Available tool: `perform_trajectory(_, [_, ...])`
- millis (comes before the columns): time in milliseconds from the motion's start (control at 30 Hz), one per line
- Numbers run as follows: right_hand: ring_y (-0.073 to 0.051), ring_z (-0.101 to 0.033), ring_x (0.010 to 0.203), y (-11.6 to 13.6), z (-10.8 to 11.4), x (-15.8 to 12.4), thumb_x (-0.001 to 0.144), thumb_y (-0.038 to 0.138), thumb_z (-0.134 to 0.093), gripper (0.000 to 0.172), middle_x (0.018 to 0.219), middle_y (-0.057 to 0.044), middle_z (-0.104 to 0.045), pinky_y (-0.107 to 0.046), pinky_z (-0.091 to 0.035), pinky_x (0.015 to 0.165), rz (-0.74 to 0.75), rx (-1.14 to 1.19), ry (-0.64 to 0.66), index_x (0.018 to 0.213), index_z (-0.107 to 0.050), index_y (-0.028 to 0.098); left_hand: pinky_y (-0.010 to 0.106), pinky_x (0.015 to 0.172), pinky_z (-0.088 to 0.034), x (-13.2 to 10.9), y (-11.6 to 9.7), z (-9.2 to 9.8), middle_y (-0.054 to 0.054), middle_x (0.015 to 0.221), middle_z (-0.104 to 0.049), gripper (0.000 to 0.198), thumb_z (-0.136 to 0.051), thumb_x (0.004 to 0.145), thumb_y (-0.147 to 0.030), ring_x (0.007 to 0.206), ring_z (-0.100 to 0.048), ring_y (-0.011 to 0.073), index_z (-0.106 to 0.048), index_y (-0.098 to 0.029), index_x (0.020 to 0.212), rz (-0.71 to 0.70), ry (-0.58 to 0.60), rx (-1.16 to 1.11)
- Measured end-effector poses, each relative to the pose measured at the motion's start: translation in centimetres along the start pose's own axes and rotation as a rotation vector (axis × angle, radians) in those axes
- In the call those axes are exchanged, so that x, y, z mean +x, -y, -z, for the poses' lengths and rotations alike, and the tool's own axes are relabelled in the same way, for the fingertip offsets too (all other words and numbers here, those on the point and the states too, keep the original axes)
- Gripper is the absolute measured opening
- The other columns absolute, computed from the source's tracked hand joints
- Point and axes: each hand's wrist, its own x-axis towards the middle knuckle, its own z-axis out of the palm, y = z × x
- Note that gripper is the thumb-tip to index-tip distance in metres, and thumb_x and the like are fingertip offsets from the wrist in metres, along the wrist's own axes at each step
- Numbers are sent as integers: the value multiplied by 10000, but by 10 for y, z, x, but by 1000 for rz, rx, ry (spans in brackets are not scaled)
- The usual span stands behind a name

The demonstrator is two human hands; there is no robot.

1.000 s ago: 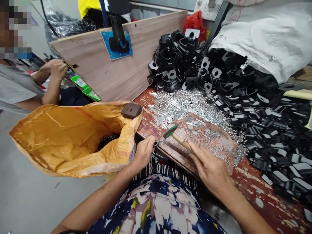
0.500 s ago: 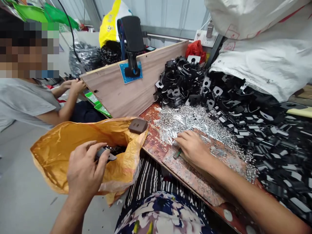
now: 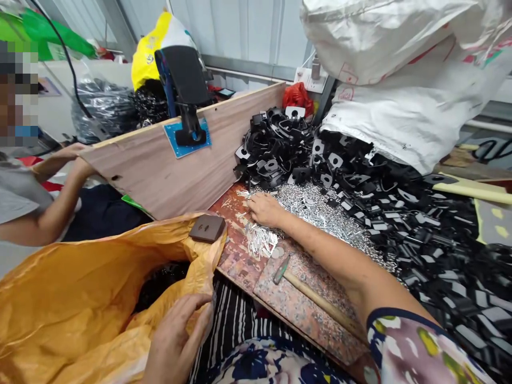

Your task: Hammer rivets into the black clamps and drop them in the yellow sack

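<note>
My right hand [image 3: 266, 209] reaches to the far side of the bench, its bent fingers drawn together among loose metal pins [image 3: 260, 240]. Its fingertips are hidden, so what they pinch cannot be made out. Below that forearm a hammer [image 3: 306, 292] with a wooden handle lies on a worn, speckled board [image 3: 280, 298]. Over the near rim of an orange sack [image 3: 80, 288] hangs my left hand [image 3: 180, 333], thumb and fingers apart, with nothing in it. Dark parts [image 3: 162, 280] show down inside the sack.
A brown block [image 3: 207, 228] rests on the sack's edge. Black plastic parts [image 3: 276, 144] are heaped at the back and right, under a white sack [image 3: 372, 117]. A wooden partition [image 3: 180, 176] carries a black holder [image 3: 186, 80]. Another person sits at the left.
My right hand has moved away from the hammer toward the back of the bench, uncovering the hammer. My left hand has come nearer, and the dark part by its fingers is gone. The view has shifted.
</note>
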Motion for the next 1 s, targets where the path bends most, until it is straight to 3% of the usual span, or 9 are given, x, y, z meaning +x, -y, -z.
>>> perform_trajectory(133, [-297, -489, 1073, -20, 21, -43, 996, 334, -472, 254, 1162, -139, -619, -435, -383, 892, -25, -44, -6, 1137, -615, 178, 249, 731, -588, 5, -9, -10, 10, 880, -759, 174, -591, 984, -378, 812, -742, 191, -710, -255, 958, 14, 66, -66])
perform_trajectory(300, [-298, -473, 1077, -24, 38, -80, 990, 330, -441, 278, 1278, -152, -575, -394, -412, 818, -167, -44, 12, 1174, -598, 193, 241, 694, -586, 5, -22, -26, 12, 822, -744, 218, -579, 989, -397, 757, -730, 186, -710, -249, 897, 34, 147, -128])
perform_trajectory(400, [-299, -457, 1135, -17, 37, -84, 961, 252, -454, 301, 1372, -138, -544, -395, -447, 841, -187, 8, 62, 1232, -575, 198, 247, 689, -591, 5, -25, -38, 18, 802, -745, 259, -567, 992, -420, 732, -728, 189, -719, -244, 878, 36, 183, -145])
perform_trajectory(533, [-301, -462, 1146, -4, 32, -73, 914, 174, -487, 303, 1245, -108, -607, -415, -466, 860, -175, 55, 103, 1186, -608, 231, 258, 695, -598, 8, -34, -49, 32, 802, -750, 311, -550, 994, -453, 732, -732, 197, -728, -236, 861, 12, 226, -153])
perform_trajectory(700, [-292, -516, 1077, -13, 45, -83, 888, 170, -528, 296, 1259, -125, -591, -405, -457, 838, -220, 166, 116, 1159, -640, 214, 275, 688, -604, 9, -42, -43, 48, 811, -760, 359, -546, 982, -510, 731, -731, 212, -738, -230, 863, 36, 268, -132])
perform_trajectory(900, [-192, -573, 838, -60, 73, -166, 756, 105, -652, 197, 1023, -68, -646, -331, -467, 755, -402, 365, 151, 935, -662, 186, 283, 700, -613, 7, -30, -41, 46, 822, -781, 422, -576, 932, -602, 749, -751, 228, -755, -229, 845, 105, 252, -140])
perform_trajectory(1000, [-159, -582, 815, -67, 82, -212, 883, 202, -587, 163, 1031, -50, -659, -311, -519, 733, -533, 503, 74, 1037, -640, 194, 276, 718, -608, 10, -28, -52, 40, 833, -785, 398, -591, 930, -579, 757, -750, 223, -757, -225, 853, 96, 281, -179])
